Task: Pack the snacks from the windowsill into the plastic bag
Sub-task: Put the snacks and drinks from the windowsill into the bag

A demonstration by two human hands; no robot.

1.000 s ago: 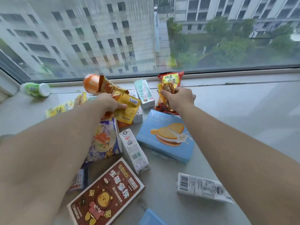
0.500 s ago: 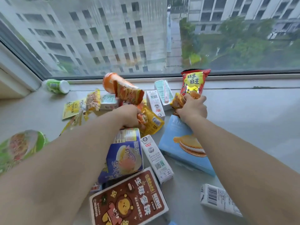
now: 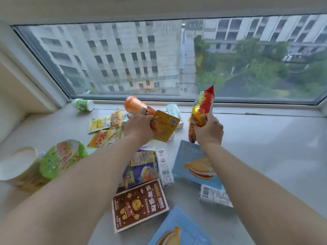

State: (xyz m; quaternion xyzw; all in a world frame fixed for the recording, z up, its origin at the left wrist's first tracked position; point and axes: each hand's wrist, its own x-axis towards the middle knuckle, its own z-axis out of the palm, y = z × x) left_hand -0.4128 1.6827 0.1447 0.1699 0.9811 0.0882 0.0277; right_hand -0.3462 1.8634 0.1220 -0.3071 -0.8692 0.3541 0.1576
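Observation:
My left hand (image 3: 139,127) grips a bunch of yellow and orange snack packets (image 3: 163,126) lifted above the windowsill (image 3: 265,147). My right hand (image 3: 208,131) holds a red and yellow snack bag (image 3: 203,105) upright, clear of the sill. Below my arms lie a brown cartoon box (image 3: 139,204), a blue sandwich-biscuit box (image 3: 192,163), a purple-blue snack box (image 3: 141,168) and two white milk cartons (image 3: 164,167) (image 3: 214,195). No plastic bag is in view.
More small yellow packets (image 3: 106,128) lie left of my left hand. An orange bottle (image 3: 136,104), a green-white bottle (image 3: 83,104) and a mint carton (image 3: 173,109) lie near the window. Two noodle cups (image 3: 60,158) (image 3: 19,167) stand at left. Another blue box (image 3: 178,228) is at the bottom.
Both hands have lifted their packets off the sill. The red bag has risen and turned upright. My view has tilted up and back, showing more of the window and the noodle cups.

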